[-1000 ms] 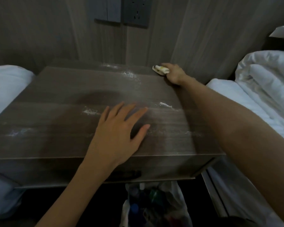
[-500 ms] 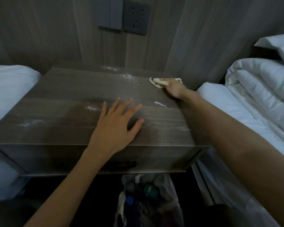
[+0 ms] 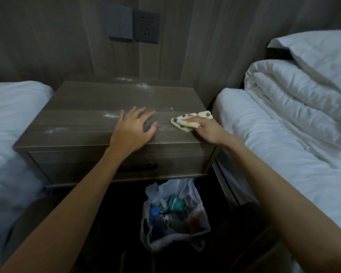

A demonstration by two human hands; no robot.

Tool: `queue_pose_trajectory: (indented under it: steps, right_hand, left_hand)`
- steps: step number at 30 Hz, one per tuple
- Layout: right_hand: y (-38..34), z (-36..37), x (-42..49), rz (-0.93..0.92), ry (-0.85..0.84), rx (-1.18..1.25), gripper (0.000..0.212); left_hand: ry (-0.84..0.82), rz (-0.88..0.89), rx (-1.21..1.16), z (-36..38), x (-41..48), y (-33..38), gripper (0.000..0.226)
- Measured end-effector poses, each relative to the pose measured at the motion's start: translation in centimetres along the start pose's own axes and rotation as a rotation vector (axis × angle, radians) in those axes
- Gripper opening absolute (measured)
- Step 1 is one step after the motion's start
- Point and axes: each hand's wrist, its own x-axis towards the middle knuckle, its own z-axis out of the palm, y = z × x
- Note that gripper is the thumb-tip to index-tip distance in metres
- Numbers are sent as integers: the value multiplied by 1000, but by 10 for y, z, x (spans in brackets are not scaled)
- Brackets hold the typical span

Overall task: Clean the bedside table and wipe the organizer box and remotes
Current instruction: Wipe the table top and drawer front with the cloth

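The bedside table's flat, wood-grain tabletop (image 3: 83, 107) stands between two white-sheeted beds, against a panelled wall. At least four patches of white powder (image 3: 110, 115) speckle it. The left hand (image 3: 135, 129) lies flat near the front edge with its fingers spread. Just right of it, the right hand (image 3: 209, 131) grips one soft, crumpled, spotted cloth (image 3: 187, 120) against the surface. One drawer sits below. On the floor beneath is one crinkled plastic bag (image 3: 175, 219) of rubbish. One folded, puffy duvet (image 3: 295, 95) lies on the right bed.
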Motion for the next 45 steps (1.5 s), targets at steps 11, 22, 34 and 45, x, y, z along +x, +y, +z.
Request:
queue_pose_trajectory:
  steps: [11, 22, 34, 45]
  right_hand:
    - [-47, -2, -91, 5, 64, 139, 42]
    - [-63, -62, -15, 49, 330, 25, 49]
    - [-1, -27, 165, 144, 352, -70, 49]
    - [6, 11, 273, 174, 187, -120, 48]
  left_hand:
    - [-59, 2, 11, -5, -1, 0, 49]
    - [23, 24, -24, -31, -3, -25, 49]
    - [81, -32, 64, -27, 1, -52, 61]
    - [106, -44, -10, -14, 9, -58, 61]
